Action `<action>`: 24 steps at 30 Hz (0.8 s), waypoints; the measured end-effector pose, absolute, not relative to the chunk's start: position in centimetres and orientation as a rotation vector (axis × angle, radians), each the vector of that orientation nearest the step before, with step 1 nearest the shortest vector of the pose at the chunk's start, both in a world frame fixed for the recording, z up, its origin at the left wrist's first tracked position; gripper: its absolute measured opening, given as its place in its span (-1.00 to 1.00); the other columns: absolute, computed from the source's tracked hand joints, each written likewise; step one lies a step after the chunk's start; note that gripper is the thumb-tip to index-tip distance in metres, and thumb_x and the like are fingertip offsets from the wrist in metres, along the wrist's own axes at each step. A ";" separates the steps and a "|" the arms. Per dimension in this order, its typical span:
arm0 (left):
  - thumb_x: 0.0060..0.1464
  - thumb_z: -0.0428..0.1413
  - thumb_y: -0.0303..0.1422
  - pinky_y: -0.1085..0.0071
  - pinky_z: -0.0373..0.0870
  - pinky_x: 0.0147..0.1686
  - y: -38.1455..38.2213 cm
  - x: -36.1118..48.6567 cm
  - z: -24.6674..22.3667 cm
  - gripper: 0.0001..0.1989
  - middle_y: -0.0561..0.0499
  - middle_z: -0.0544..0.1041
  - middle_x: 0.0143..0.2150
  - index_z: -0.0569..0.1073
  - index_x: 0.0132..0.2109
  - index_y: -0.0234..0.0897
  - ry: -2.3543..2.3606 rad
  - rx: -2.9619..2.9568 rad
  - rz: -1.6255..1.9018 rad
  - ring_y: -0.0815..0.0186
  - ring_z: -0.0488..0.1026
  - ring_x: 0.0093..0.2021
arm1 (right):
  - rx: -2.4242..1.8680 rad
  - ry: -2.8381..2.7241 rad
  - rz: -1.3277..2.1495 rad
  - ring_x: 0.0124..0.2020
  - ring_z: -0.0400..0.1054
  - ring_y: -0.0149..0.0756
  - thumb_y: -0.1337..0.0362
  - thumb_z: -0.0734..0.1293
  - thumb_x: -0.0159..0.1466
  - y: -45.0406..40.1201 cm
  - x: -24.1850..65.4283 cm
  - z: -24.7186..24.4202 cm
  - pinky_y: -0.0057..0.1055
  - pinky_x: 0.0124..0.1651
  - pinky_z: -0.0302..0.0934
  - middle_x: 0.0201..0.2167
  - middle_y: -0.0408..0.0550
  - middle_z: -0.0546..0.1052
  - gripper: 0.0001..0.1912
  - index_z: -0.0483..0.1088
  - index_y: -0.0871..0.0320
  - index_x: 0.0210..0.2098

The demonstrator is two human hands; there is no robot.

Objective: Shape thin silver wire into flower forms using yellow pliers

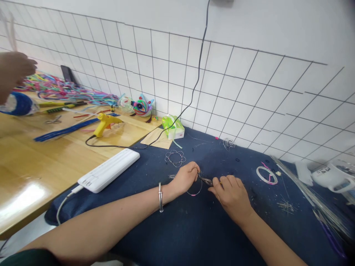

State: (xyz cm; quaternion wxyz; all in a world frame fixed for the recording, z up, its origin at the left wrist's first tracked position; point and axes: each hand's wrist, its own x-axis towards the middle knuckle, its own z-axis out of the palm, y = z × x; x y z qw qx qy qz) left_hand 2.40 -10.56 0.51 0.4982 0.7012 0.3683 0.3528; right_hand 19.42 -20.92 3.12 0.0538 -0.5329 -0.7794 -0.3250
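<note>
My left hand (188, 177) is closed on a thin wire ring (195, 194) that hangs below its fingertips over the dark blue cloth. A small pink mark shows at the ring's lower edge. Wrapped round the handles of a pair of pliers, my right hand (231, 194) is just to the right. The pliers (206, 181) point left, their tip at the wire by my left fingertips; the exact contact is too small to tell. Behind my left hand lies a flower-shaped wire piece (175, 158), with short wires (172, 176) beside the wrist.
A white power bank (109, 170) and yellow glue gun (104, 123) lie left. Tissues (173, 126) stand by the wall grid. Rightward are a white tape ring (266, 175), loose wires (287, 207), long wires (310, 192) and a mug (332, 176). Another person's hand (16, 72) is far left.
</note>
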 end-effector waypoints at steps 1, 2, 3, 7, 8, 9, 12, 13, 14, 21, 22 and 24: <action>0.04 -0.18 -0.45 0.54 0.14 -0.54 -10.6 2.4 0.5 -0.81 0.13 0.29 -0.58 0.32 -0.37 -0.28 0.889 1.700 0.855 0.45 0.21 -0.57 | -1.620 -2.366 -0.969 -0.33 0.12 -0.24 0.16 0.17 0.26 -20.9 19.4 3.1 -0.29 -0.29 -0.08 -0.43 -0.01 0.33 -0.74 0.34 0.18 -0.17; 0.05 -0.19 -0.44 0.54 0.14 -0.54 -10.7 2.4 0.6 -0.81 0.13 0.29 -0.58 0.31 -0.37 -0.28 0.884 1.705 0.857 0.45 0.21 -0.56 | -1.620 -2.365 -0.948 -0.34 0.12 -0.25 0.15 0.17 0.26 -20.9 19.4 3.2 -0.29 -0.30 -0.09 -0.44 -0.02 0.33 -0.74 0.34 0.18 -0.18; 0.05 -0.19 -0.44 0.53 0.14 -0.53 -10.8 2.4 0.6 -0.81 0.12 0.29 -0.58 0.31 -0.37 -0.28 0.879 1.711 0.862 0.45 0.21 -0.56 | -1.622 -2.361 -0.925 -0.35 0.11 -0.25 0.15 0.17 0.26 -20.8 19.4 3.1 -0.30 -0.31 -0.10 -0.45 -0.03 0.32 -0.74 0.35 0.18 -0.20; 0.07 -0.18 -0.44 0.53 0.14 -0.53 -11.1 2.4 0.9 -0.82 0.12 0.29 -0.57 0.30 -0.37 -0.28 0.860 1.731 0.883 0.45 0.21 -0.55 | -1.640 -2.330 -0.830 -0.38 0.08 -0.28 0.11 0.18 0.25 -20.6 19.3 3.0 -0.32 -0.32 -0.12 -0.49 -0.05 0.29 -0.74 0.36 0.17 -0.28; 0.08 -0.18 -0.43 0.54 0.14 -0.53 -11.1 2.3 1.0 -0.82 0.13 0.29 -0.57 0.30 -0.37 -0.28 0.851 1.728 0.886 0.46 0.20 -0.56 | -1.642 -2.322 -0.812 -0.39 0.08 -0.28 0.10 0.18 0.24 -20.5 19.3 2.9 -0.32 -0.32 -0.12 -0.50 -0.06 0.28 -0.73 0.36 0.16 -0.32; 0.08 -0.18 -0.43 0.55 0.14 -0.54 -11.2 2.3 1.1 -0.82 0.13 0.28 -0.57 0.30 -0.36 -0.28 0.836 1.718 0.887 0.47 0.20 -0.56 | -1.641 -2.315 -0.803 -0.39 0.07 -0.29 0.09 0.18 0.24 -20.5 19.3 2.9 -0.33 -0.33 -0.12 -0.51 -0.07 0.27 -0.73 0.35 0.16 -0.34; 0.10 -0.16 -0.39 0.57 0.10 -0.59 -11.3 2.3 1.6 -0.84 0.13 0.27 -0.56 0.30 -0.32 -0.29 0.755 1.627 0.865 0.50 0.16 -0.60 | -1.629 -2.294 -0.841 -0.40 0.07 -0.30 0.08 0.18 0.24 -20.5 19.6 3.1 -0.35 -0.34 -0.13 -0.52 -0.08 0.26 -0.72 0.35 0.16 -0.34; 0.10 -0.15 -0.37 0.58 0.08 -0.62 -11.3 2.2 1.7 -0.84 0.14 0.28 -0.55 0.30 -0.29 -0.29 0.721 1.579 0.844 0.51 0.14 -0.62 | -1.622 -2.289 -0.870 -0.40 0.07 -0.30 0.09 0.18 0.25 -20.5 19.7 3.2 -0.35 -0.34 -0.14 -0.52 -0.08 0.26 -0.73 0.36 0.16 -0.32; 0.11 -0.14 -0.35 0.59 0.05 -0.65 -11.3 2.2 1.8 -0.84 0.14 0.29 -0.53 0.29 -0.26 -0.28 0.688 1.531 0.819 0.52 0.13 -0.64 | -1.614 -2.287 -0.901 -0.40 0.07 -0.30 0.09 0.18 0.25 -20.5 19.8 3.3 -0.35 -0.34 -0.14 -0.51 -0.07 0.27 -0.73 0.36 0.16 -0.30; 0.08 -0.05 -0.16 0.59 0.03 -0.70 -10.9 2.0 2.2 -0.72 0.09 0.35 -0.49 0.29 -0.32 -0.33 0.639 1.415 0.685 0.57 0.15 -0.70 | -1.571 -2.300 -1.055 -0.39 0.08 -0.30 0.11 0.16 0.26 -20.7 20.7 3.7 -0.33 -0.34 -0.14 -0.51 -0.06 0.28 -0.72 0.36 0.16 -0.23; 0.07 -0.04 -0.15 0.59 0.03 -0.70 -10.9 2.0 2.2 -0.71 0.08 0.36 -0.49 0.30 -0.35 -0.34 0.642 1.417 0.669 0.57 0.15 -0.69 | -1.564 -2.307 -1.068 -0.39 0.08 -0.30 0.11 0.16 0.26 -20.7 20.8 3.7 -0.33 -0.33 -0.14 -0.51 -0.06 0.28 -0.72 0.36 0.16 -0.23; 0.04 0.00 -0.15 0.59 0.02 -0.70 -10.8 1.9 2.2 -0.70 0.08 0.37 -0.48 0.31 -0.38 -0.35 0.652 1.417 0.644 0.58 0.15 -0.69 | -1.550 -2.325 -1.090 -0.38 0.09 -0.29 0.11 0.17 0.26 -20.7 20.9 3.7 -0.32 -0.32 -0.14 -0.50 -0.05 0.30 -0.73 0.35 0.16 -0.22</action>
